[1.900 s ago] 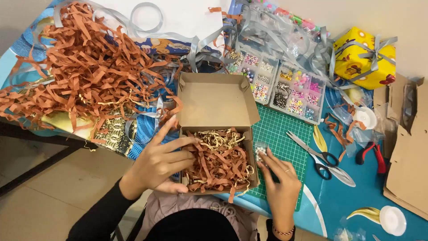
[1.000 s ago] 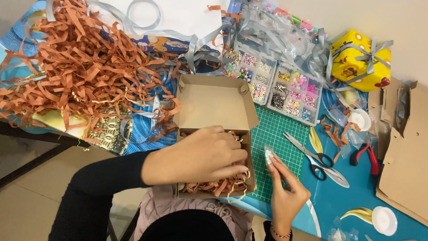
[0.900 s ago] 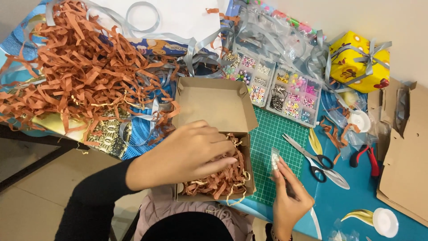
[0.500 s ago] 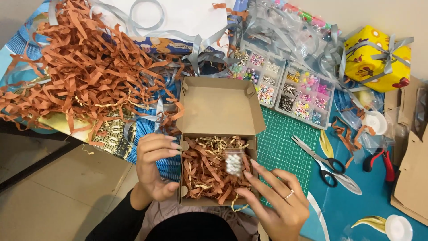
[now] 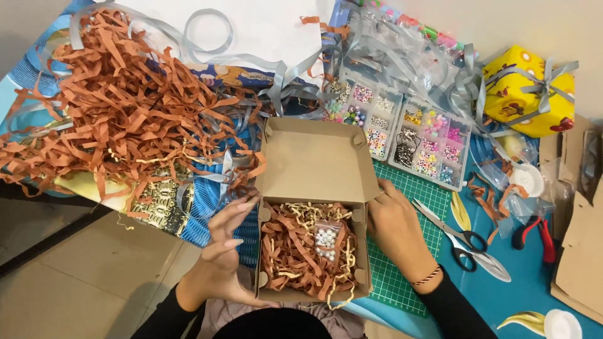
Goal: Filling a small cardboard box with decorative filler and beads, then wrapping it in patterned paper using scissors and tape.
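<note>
An open cardboard box (image 5: 314, 164) with its lid flipped back sits in front of me, its tray filled with brown and cream shredded paper (image 5: 295, 251). A small clear bag of white beads (image 5: 326, 238) lies on the shreds. My left hand (image 5: 221, 257) rests against the box's left wall with fingers spread, holding nothing. My right hand (image 5: 396, 229) presses on the box's right wall, fingers apart, also empty.
A big heap of brown paper shreds (image 5: 119, 119) lies at the left with grey ribbon (image 5: 207, 25). Bead organiser trays (image 5: 402, 129), scissors (image 5: 461, 242), a green cutting mat (image 5: 408, 207), red pliers (image 5: 543, 235) and a yellow wrapped gift (image 5: 531, 91) sit at the right.
My right hand has carried the bead bag from the mat into the box, left it on the shreds and let go. Both hands have moved out to the box's sides.
</note>
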